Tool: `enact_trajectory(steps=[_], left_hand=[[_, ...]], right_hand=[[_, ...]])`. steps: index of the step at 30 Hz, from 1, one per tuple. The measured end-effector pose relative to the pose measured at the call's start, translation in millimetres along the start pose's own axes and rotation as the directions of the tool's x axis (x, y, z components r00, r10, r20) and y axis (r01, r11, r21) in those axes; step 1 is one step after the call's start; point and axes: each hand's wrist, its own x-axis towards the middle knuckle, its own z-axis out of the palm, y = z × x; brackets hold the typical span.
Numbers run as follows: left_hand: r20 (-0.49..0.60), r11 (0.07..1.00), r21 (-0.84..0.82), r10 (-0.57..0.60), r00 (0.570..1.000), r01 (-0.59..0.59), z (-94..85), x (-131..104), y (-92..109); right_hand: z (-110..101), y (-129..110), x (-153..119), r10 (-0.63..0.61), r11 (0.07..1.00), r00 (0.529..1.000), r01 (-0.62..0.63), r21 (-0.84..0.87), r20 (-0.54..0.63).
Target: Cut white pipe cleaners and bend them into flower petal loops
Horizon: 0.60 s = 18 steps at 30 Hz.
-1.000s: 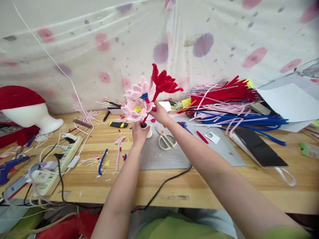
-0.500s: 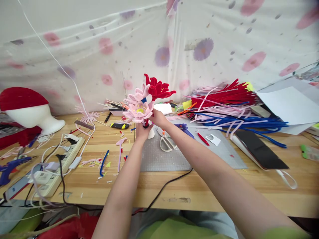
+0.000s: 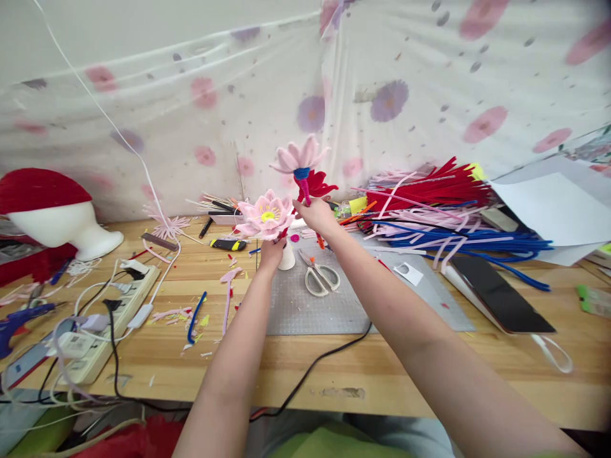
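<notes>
My left hand [image 3: 272,256] is closed below a pink pipe-cleaner flower [image 3: 255,213] with a yellow centre, which faces me. Its stem is mostly hidden by the fingers. My right hand [image 3: 319,216] pinches the magenta stem of a second pink flower [image 3: 296,156], which stands upright with a blue band under its petals. Behind that stem a red flower [image 3: 324,184] shows; whether the right hand grips it too is unclear. A white cone-shaped piece [image 3: 287,257] is beside my left hand. Scissors [image 3: 321,280] lie on the grey cutting mat [image 3: 310,315] between my forearms.
Bundles of red, pink and blue pipe cleaners [image 3: 429,197] lie at the back right, near a phone [image 3: 501,292]. A power strip [image 3: 112,324] with tangled cables, a blue glue gun [image 3: 19,321] and a foam head [image 3: 71,222] occupy the left. A utility knife [image 3: 228,245] lies mid-table.
My right hand has moved right and up with a pink flower, parting it from the one in my left hand. The red flower now sits lower, behind it.
</notes>
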Motion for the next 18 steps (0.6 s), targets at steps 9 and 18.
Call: enact_trajectory(steps=[9,18], left_hand=[[0.02,0.997,-0.038,-0.059,0.998,0.06,-3.0,0,4],[0.045,0.986,-0.154,-0.057,0.997,0.063,0.2,7,-1]], right_hand=[[-6,-4,-5,-0.073,0.914,0.993,0.102,0.393,-0.088],[1,34,-32,-0.09,0.822,0.989,0.01,0.569,0.113]])
